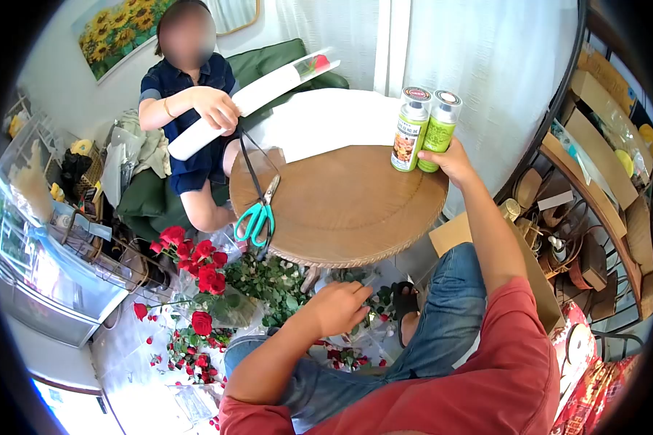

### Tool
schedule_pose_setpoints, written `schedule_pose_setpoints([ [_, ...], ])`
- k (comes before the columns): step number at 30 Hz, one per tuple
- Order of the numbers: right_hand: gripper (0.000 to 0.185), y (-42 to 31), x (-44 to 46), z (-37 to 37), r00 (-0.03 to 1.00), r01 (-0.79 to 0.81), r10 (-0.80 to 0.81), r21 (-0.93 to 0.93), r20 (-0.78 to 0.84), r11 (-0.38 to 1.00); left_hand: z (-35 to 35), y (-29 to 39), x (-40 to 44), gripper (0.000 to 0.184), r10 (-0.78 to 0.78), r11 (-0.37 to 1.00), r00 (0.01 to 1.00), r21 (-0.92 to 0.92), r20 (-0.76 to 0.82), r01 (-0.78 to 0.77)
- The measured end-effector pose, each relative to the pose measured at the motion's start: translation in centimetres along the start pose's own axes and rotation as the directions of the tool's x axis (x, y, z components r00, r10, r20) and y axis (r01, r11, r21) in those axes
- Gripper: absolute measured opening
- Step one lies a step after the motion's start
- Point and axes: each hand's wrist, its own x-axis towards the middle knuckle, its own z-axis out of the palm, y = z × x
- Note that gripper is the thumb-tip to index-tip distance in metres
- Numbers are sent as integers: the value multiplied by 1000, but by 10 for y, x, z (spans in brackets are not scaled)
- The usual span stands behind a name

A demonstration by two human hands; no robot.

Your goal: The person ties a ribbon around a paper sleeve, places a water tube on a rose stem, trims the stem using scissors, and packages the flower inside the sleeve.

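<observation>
My right hand (448, 161) reaches to the right side of the round wooden table (348, 210), its fingers closed on a green spray can (438, 134). Touching that can on its left stands a second spray can (409, 134) with a clear cap and a picture label. My left hand (339, 307) hangs over my lap in front of the table, fingers curled; what they hold, if anything, is hidden. Teal-handled scissors (255, 221) lie at the table's left edge beside a dark ribbon (252, 163). White paper (326, 123) covers the table's far part.
Across the table, a person (189, 94) holds a white sleeve (268, 88) with a red rose in it. Red roses (196, 257) and cut leaves (272, 286) are on the floor at left. Shelves with boxes (595, 181) stand at right.
</observation>
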Motion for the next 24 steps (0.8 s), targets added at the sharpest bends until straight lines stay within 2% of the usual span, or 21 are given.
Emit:
schedule_pose_setpoints([
  [1, 67, -2, -3, 1, 1000, -26, 26, -3, -12, 1000, 0, 1, 0, 40, 5, 1000, 999, -7, 37, -5],
  [5, 68, -5, -8, 6, 999, -50, 51, 29, -15, 998, 2, 4, -3, 40, 35, 999, 999, -21, 11, -35],
  [8, 69, 0, -13, 7, 999, -5, 1, 94, 41, 996, 1, 8, -7, 39, 79, 992, 983, -79, -167, -93],
  [12, 71, 4, -26, 4, 989, -40, 14, 180, 146, 983, -6, 15, -19, 38, 42, 997, 968, -54, -247, -57],
  [14, 78, -2, -30, 5, 965, -60, -5, 241, 262, 969, -8, 16, -20, 38, 29, 996, 947, -70, -320, -54],
  [19, 90, 10, -26, 5, 943, -70, -31, 291, 331, 954, -9, 26, -12, 40, 36, 999, 945, -1, -324, -39],
  [21, 91, 23, -24, 7, 957, -48, -56, 347, 284, 937, -4, 31, -11, 40, 30, 994, 948, -93, -317, -63],
  [22, 85, 15, -27, 11, 954, -49, -73, 390, 291, 920, 6, 28, -11, 41, -17, 983, 948, -181, -319, -44],
  [24, 83, 4, -32, 18, 953, -62, -55, 370, 297, 927, 21, 20, -2, 41, -38, 981, 962, -192, -269, -15],
])
